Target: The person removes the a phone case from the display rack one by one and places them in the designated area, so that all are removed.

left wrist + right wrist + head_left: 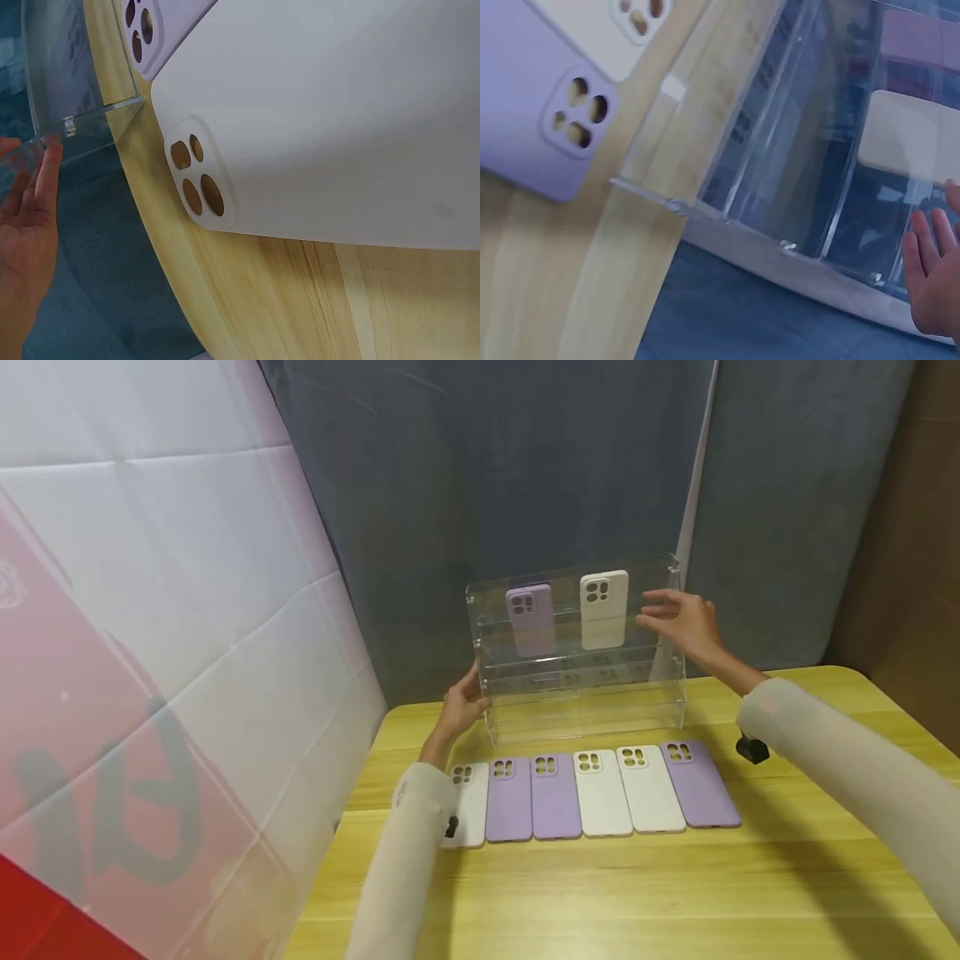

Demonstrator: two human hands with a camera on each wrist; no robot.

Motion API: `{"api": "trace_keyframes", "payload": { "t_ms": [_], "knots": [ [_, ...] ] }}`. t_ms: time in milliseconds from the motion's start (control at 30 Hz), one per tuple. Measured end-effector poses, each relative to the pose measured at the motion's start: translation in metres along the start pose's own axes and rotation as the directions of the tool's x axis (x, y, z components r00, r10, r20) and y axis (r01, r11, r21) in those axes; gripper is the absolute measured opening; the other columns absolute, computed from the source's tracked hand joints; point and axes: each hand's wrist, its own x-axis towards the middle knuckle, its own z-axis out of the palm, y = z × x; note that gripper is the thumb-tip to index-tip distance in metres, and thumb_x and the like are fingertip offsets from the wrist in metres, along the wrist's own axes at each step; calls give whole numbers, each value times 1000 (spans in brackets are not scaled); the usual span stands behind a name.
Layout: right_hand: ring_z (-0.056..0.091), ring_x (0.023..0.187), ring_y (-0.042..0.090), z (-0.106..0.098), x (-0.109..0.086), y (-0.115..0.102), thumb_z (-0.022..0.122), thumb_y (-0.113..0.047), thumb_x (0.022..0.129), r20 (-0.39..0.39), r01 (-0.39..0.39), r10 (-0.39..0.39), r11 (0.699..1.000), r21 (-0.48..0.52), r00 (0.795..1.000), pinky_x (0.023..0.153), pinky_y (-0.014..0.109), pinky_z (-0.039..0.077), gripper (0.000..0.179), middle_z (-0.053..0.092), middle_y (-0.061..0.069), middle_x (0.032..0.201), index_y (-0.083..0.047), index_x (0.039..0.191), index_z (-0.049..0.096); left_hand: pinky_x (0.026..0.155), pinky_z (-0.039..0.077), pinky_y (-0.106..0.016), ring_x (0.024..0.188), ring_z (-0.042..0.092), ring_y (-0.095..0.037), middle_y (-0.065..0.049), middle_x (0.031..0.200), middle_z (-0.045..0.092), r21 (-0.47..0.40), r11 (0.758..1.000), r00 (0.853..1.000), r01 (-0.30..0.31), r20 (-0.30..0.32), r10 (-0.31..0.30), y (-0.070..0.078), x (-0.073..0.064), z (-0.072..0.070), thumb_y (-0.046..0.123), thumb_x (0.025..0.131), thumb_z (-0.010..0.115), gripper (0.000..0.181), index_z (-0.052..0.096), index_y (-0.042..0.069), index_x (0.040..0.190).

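Observation:
A clear acrylic tiered display stand (pixel 585 718) stands at the back of the table. Its top tier holds a lilac phone case (pixel 531 610) and, right of it, a white phone case (pixel 604 602). At the stand's left side, my left hand (pixel 459 708) touches the side panel; in the left wrist view its fingers (pixel 46 184) look fairly straight against the clear plastic. My right hand (pixel 686 622) is beside the top tier, just right of the white case, its fingers extended with nothing held. In the right wrist view, the fingertips appear close to that white case (pixel 907 139).
Several phone cases lie in a row before the stand, including a lilac one (pixel 701 785) at the right end and a white one (pixel 471 810) partly behind my left sleeve. Grey curtains (pixel 525 468) hang behind the wooden table (pixel 600 902); a white cloth (pixel 225 568) hangs on the left.

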Motion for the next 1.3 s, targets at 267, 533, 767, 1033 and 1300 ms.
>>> {"api": "trace_keyframes", "payload": {
  "t_ms": [267, 533, 767, 1033, 1300],
  "knots": [
    [75, 99, 38, 4, 15, -11, 81, -17, 92, -34, -10, 11, 1000, 19, 999, 60, 2, 44, 43, 76, 17, 115, -5, 132, 70, 94, 59, -58, 134, 54, -48, -33, 151, 47, -13, 1000, 1000, -12, 21, 13, 1, 2, 3, -14, 96, 61, 86, 26, 22, 165],
    [73, 105, 39, 3, 22, -17, 79, -17, 94, 15, -20, 19, 1000, 18, 1000, 84, 44, 64, 51, 72, 20, 122, -4, 140, 64, 92, 60, -58, 133, 55, -47, -32, 151, 48, 2, 1000, 1000, -21, 22, 21, 3, 2, 7, -12, 96, 62, 86, 26, 23, 165],
    [72, 106, 42, 10, 28, -22, 74, -11, 97, 34, -18, 17, 999, 34, 999, 87, 55, 62, 46, 72, 25, 120, 1, 139, 62, 92, 61, -56, 133, 56, -47, -31, 151, 48, -6, 1000, 1000, -21, 10, 21, 0, 4, 6, -11, 96, 62, 86, 28, 27, 165],
    [74, 101, 40, 20, 35, -23, 75, -10, 96, -1, -34, 34, 999, 28, 999, 82, 49, 63, 38, 74, 23, 115, 0, 132, 67, 95, 59, -58, 134, 52, -51, -32, 153, 45, -54, 998, 1000, -18, 24, 20, -3, 1, 6, -14, 96, 60, 86, 27, 26, 165],
    [74, 103, 40, 12, 41, -37, 76, -10, 95, -39, -1, 3, 999, 34, 999, 84, 46, 64, 35, 74, 23, 114, 1, 128, 69, 97, 55, -64, 136, 51, -49, -33, 154, 44, -51, 998, 999, -29, 22, 30, -3, 3, 2, -16, 96, 58, 85, 26, 22, 165]
  ]
}}
